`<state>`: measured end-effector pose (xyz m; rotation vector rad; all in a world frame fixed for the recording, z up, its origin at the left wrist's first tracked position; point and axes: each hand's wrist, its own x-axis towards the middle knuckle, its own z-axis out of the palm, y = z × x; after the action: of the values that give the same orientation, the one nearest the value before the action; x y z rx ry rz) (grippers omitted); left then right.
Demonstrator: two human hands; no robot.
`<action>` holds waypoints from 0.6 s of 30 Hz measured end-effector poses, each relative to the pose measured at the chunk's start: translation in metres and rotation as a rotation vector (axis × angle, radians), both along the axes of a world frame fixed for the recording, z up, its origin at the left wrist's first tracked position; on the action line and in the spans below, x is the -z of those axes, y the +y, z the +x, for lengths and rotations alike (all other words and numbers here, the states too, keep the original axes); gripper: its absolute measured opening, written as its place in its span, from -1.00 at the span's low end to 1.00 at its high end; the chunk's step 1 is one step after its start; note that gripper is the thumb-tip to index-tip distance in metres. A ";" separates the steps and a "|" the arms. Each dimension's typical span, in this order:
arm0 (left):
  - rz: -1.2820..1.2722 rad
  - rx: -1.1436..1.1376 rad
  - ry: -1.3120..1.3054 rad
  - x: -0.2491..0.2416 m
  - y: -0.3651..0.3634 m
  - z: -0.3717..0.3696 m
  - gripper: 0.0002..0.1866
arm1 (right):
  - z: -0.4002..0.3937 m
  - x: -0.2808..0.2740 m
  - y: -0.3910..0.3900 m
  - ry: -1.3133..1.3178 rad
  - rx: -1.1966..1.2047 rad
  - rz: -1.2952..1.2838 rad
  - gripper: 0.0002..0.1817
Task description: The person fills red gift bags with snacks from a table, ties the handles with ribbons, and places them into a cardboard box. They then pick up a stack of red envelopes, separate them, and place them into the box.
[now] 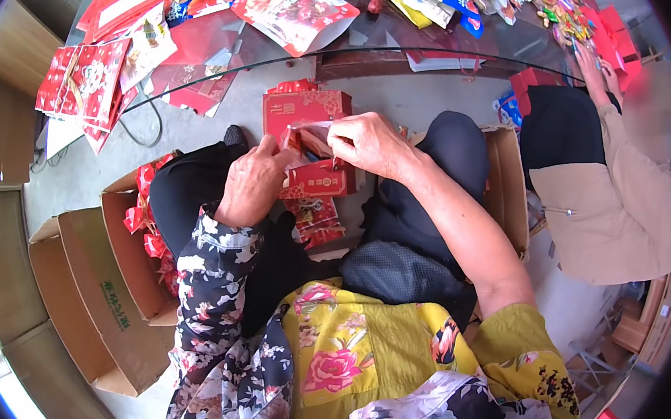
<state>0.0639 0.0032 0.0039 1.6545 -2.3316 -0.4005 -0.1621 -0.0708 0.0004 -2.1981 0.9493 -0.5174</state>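
Between my knees is an open red gift box (pixel 318 182) with gold print. Small packets and some clear plastic show in its mouth. My left hand (pixel 253 181) is closed at the box's left edge, fingers bent over the rim. On the other side my right hand (pixel 370 144) is curled into a pinch at the right edge of the opening. Its fingertips partly hide what they grip. Just behind stands the red box panel (pixel 301 109), which may be the lid or another box. Below lie more red packets (pixel 314 217).
A glass table (pixel 448 47) ahead carries snack bags (pixel 293 16) and red gift bags (pixel 89 81). Cardboard boxes (pixel 113 293) with red items stand at my left; another carton (pixel 507 186) is by my right knee. A co-worker in a beige garment (pixel 609 220) sits at right.
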 end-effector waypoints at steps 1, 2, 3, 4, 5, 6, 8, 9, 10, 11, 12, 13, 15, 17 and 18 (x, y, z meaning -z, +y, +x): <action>0.009 0.030 -0.017 0.002 0.000 0.001 -0.88 | -0.001 0.001 0.000 0.027 0.015 0.007 -0.90; 0.019 0.062 -0.035 0.004 0.001 0.002 -0.89 | -0.002 0.001 -0.001 0.026 0.012 0.008 -0.90; 0.019 0.061 -0.037 0.005 0.001 0.002 -0.89 | -0.002 0.000 -0.001 0.034 0.040 -0.022 -0.91; 0.013 0.069 -0.032 0.006 0.001 0.001 -0.91 | -0.003 0.000 -0.002 0.045 0.069 -0.052 -0.91; 0.006 0.078 -0.026 0.006 0.001 0.000 -0.93 | -0.004 0.003 -0.003 0.070 0.078 -0.037 -0.91; 0.003 0.080 -0.026 0.005 0.000 -0.001 -0.93 | -0.004 0.002 -0.004 0.071 0.080 -0.041 -0.91; 0.009 0.091 -0.005 -0.002 -0.003 -0.003 -0.82 | -0.002 -0.003 -0.005 -0.075 0.139 -0.091 -0.88; 0.007 0.085 0.021 -0.002 -0.004 -0.003 -0.84 | -0.001 -0.006 -0.005 -0.129 0.179 -0.097 -0.90; -0.011 0.098 0.028 -0.003 -0.006 -0.005 -0.84 | 0.000 -0.010 -0.005 -0.181 0.220 -0.107 -0.91; -0.001 0.079 0.051 -0.006 -0.006 -0.007 -0.86 | 0.000 -0.008 -0.008 -0.202 0.266 -0.099 -0.92; 0.009 0.061 0.074 -0.007 -0.007 -0.010 -0.88 | -0.001 -0.008 -0.011 -0.253 0.287 -0.115 -0.90; -0.005 0.054 0.087 -0.008 -0.008 -0.011 -0.91 | -0.002 -0.010 -0.013 -0.284 0.315 -0.073 -0.90; -0.022 0.058 0.106 -0.011 -0.009 -0.012 -0.91 | -0.002 -0.012 -0.015 -0.338 0.357 -0.005 -0.89; -0.016 0.049 0.107 -0.010 -0.009 -0.011 -0.95 | -0.001 -0.011 -0.014 -0.333 0.369 -0.005 -0.89; -0.027 0.054 0.104 -0.009 -0.009 -0.010 -0.95 | 0.000 -0.009 -0.013 -0.325 0.375 0.008 -0.89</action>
<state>0.0535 -0.0057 0.0124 1.5230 -2.2994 -0.4527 -0.1624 -0.0841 0.0095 -1.8544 1.1792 -1.0082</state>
